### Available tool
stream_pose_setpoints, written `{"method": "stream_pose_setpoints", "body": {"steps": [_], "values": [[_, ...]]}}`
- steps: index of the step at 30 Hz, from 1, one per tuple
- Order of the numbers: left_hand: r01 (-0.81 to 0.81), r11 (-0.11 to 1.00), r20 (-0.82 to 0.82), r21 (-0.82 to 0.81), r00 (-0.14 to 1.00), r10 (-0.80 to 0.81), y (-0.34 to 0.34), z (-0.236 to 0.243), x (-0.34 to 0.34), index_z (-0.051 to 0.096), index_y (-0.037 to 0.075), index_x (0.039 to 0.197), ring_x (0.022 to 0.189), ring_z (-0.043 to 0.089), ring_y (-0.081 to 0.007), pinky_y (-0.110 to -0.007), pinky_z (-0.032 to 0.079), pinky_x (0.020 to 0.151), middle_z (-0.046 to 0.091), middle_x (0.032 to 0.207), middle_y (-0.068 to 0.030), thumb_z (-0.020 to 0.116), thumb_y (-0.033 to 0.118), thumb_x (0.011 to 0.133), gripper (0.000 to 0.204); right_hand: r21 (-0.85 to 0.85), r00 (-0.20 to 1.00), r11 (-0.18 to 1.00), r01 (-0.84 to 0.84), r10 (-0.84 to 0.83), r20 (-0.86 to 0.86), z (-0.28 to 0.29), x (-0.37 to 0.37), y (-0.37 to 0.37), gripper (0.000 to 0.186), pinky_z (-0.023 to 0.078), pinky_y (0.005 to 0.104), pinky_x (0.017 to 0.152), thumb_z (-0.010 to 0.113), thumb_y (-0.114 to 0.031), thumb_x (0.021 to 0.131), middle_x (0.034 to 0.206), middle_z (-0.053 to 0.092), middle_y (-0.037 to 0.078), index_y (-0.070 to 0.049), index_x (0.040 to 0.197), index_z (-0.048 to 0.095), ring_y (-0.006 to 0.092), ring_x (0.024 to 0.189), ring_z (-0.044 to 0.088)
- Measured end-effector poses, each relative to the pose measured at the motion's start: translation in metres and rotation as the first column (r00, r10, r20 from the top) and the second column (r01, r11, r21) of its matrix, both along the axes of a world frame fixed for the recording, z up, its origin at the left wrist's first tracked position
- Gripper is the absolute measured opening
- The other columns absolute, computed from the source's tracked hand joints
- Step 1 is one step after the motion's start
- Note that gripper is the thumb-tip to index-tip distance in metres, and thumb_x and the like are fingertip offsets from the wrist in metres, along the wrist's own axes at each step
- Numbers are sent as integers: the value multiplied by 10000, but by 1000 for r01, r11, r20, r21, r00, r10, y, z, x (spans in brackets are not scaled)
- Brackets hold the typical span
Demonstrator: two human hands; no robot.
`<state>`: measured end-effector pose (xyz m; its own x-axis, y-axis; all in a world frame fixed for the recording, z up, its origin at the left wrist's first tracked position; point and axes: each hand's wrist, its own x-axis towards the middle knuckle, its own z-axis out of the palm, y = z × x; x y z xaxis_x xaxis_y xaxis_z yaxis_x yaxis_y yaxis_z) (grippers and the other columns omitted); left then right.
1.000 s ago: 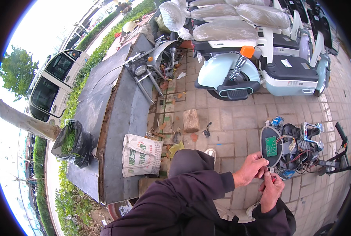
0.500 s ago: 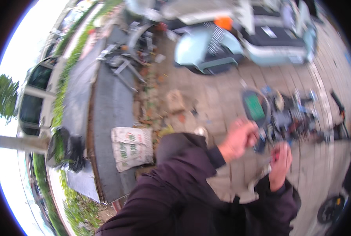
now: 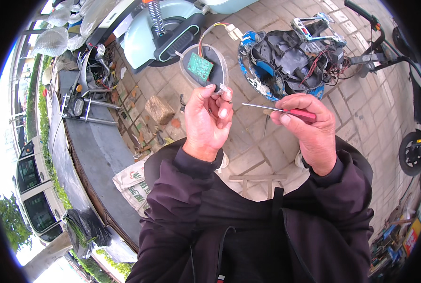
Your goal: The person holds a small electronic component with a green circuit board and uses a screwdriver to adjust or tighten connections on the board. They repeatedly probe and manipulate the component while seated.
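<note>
The person's left hand (image 3: 205, 123) is closed at the fingertips on the lower end of an oval housing (image 3: 219, 70), thumb on one side and fingers on the other, palm turned upward. The housing is held up in front of the person over the paving (image 3: 248, 150), its dark inner face showing within a pale rim. A green circuit board (image 3: 200, 67) lies inside it, and a bundle of coloured wires (image 3: 201, 46) runs up and out to a white connector (image 3: 233, 32). The right hand (image 3: 316, 134) is clamped around the red handle of a screwdriver (image 3: 301, 114), thumb and fingers wrapped over it; the thin metal shaft points left toward the left hand, its tip near the fingers but apart from them. Beyond the right hand, on the ground, rests a blue-and-white patterned shell (image 3: 248, 63) with a dark interior, a metal bracket (image 3: 309, 30) at its upper edge and loose wiring (image 3: 335, 70) at its right side. A black handlebar (image 3: 378, 53) stands farther right. Up and to the left are a pale blue scooter (image 3: 137, 49) and a wooden block (image 3: 159, 109) on the paving.
</note>
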<state>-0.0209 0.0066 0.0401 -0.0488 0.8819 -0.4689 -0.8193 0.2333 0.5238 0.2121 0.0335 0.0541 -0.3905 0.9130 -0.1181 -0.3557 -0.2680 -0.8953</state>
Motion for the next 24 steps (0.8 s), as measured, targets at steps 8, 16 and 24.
{"method": "stream_pose_setpoints", "body": {"steps": [8, 16, 24], "values": [[-55, 998, -57, -26, 997, 53, 1, -9, 9, 649, 28, 857, 500, 469, -136, -265, 314, 448, 679, 755, -76, 576, 285, 960, 286, 268, 988, 961, -64, 23, 156, -9, -5, -3, 187, 601, 360, 935, 648, 117, 928, 1159, 649, 154, 46, 1101, 657, 239, 1032, 715], [-15, 1000, 20, 5, 1000, 15, -1, -14, 7, 633, 28, 869, 508, 494, -139, -267, 325, 447, 690, 785, -89, 578, 266, 963, 261, 198, 994, 980, 7, -28, 103, -8, -11, -5, 183, 569, 279, 874, 718, 85, 901, 1094, 685, 107, 27, 1073, 690, 151, 981, 697], [-47, 999, -5, -20, 999, 47, -1, -16, 10, 621, 31, 865, 511, 502, -137, -265, 328, 445, 681, 789, -89, 576, 256, 963, 250, 198, 990, 980, 36, -62, 127, -12, -12, -8, 159, 565, 274, 855, 712, 58, 920, 1068, 695, 102, 29, 1075, 690, 153, 966, 709]]}}
